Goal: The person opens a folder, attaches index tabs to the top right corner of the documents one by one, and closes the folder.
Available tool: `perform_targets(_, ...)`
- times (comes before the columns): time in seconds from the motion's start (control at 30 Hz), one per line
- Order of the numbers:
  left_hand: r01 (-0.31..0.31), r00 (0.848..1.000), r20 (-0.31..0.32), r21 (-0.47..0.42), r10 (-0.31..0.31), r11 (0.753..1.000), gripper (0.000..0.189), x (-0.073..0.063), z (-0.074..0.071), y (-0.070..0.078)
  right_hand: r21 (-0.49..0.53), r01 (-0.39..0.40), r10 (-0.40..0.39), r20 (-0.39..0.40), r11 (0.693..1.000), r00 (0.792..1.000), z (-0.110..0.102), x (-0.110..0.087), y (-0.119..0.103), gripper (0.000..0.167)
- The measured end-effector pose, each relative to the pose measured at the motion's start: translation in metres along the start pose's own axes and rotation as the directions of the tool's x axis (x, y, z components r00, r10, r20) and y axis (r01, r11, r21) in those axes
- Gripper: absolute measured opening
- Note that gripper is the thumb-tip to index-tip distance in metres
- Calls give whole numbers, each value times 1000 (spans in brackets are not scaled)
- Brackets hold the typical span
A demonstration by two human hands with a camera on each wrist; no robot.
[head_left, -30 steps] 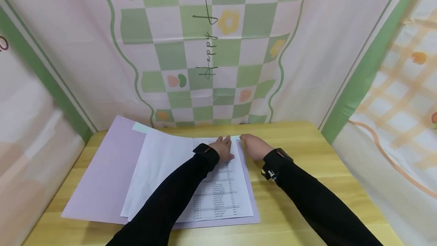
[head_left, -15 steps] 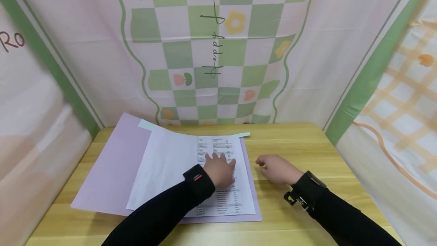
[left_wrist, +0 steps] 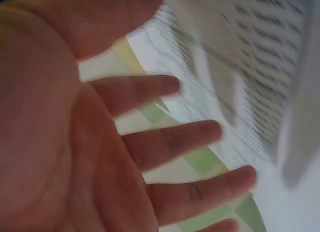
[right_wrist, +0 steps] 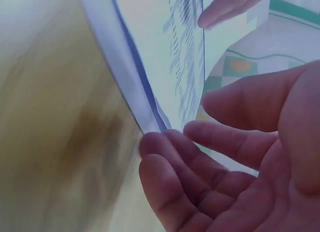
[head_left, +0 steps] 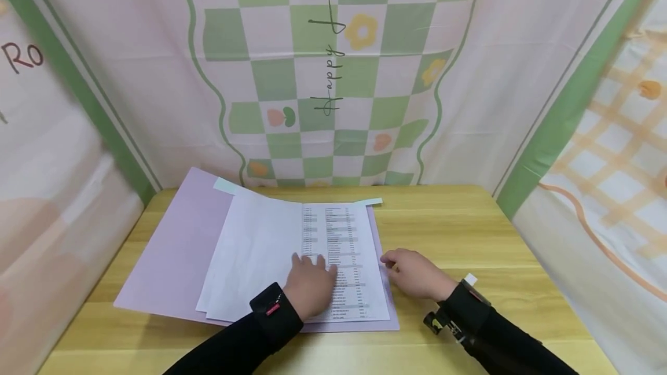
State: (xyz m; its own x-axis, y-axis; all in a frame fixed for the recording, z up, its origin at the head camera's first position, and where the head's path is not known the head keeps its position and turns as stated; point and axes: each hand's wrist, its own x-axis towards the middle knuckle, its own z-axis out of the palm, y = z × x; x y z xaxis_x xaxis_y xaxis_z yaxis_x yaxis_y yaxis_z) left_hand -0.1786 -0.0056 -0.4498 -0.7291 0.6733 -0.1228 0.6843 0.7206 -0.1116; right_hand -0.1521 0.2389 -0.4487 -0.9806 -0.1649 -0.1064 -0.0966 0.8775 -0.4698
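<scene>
A lilac folder [head_left: 174,247] lies spread on the wooden table, its left cover raised a little. Inside are white sheets: a blank page [head_left: 250,247] on the left and a printed page [head_left: 367,282] with rows of small text on the right. My left hand [head_left: 311,289] is low over the fold between them, fingers spread; in the left wrist view they extend straight over the paper. At the folder's right edge is my right hand [head_left: 417,275], its fingers loosely bent with nothing between them. The right wrist view has these fingertips [right_wrist: 152,144] right at the page edge.
Pale blue strips stick out at the top of the left page [head_left: 225,186] and of the right page [head_left: 372,201]. The wooden table [head_left: 458,230] reaches back to a checked curtain [head_left: 359,103]. Dark straps and small devices sit on both wrists.
Both hands have left the page's top right corner, uncovering the blue strip there. My left hand has slid down and left toward the fold; my right hand has come down beside the folder's right edge.
</scene>
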Motion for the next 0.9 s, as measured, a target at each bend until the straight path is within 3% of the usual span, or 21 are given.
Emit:
perform_targets(0.1, 33, 999, -7, 10, -33, 999, 35, 0, 5, -8, 28, -13, 13, -4, 1000, 1000, 8, 3, -2, 21)
perform_targets(0.2, 27, 1000, 7, -38, -26, 999, 35, 0, 7, -12, 66, -24, 23, 18, 998, 1000, 13, 5, -4, 4)
perform_targets(0.3, 22, 999, 28, -77, -20, 997, 40, 0, 8, -13, 77, -44, 41, 35, 996, 999, 17, 5, -7, 15)
perform_targets(0.4, 26, 999, 49, -91, -21, 996, 44, 0, 8, -12, 114, -86, 87, -4, 990, 996, 19, 5, -12, 9)
perform_targets(0.57, 10, 999, 48, -58, -7, 998, 45, -1, 7, -14, 278, -151, 163, -19, 949, 986, 25, 10, -18, 17)
perform_targets(0.67, -31, 999, 34, -55, 33, 998, 39, 0, 6, -16, 309, -174, 175, 24, 935, 984, 30, 16, -21, 12)
perform_targets(0.77, -83, 995, 39, -104, 88, 991, 27, 4, 4, -17, 273, -175, 172, 35, 946, 984, 33, 19, -23, 12)
perform_targets(0.9, -128, 989, 49, -158, 138, 979, 30, 14, 3, -12, 255, -187, 186, 28, 949, 982, 33, 18, -21, 17)
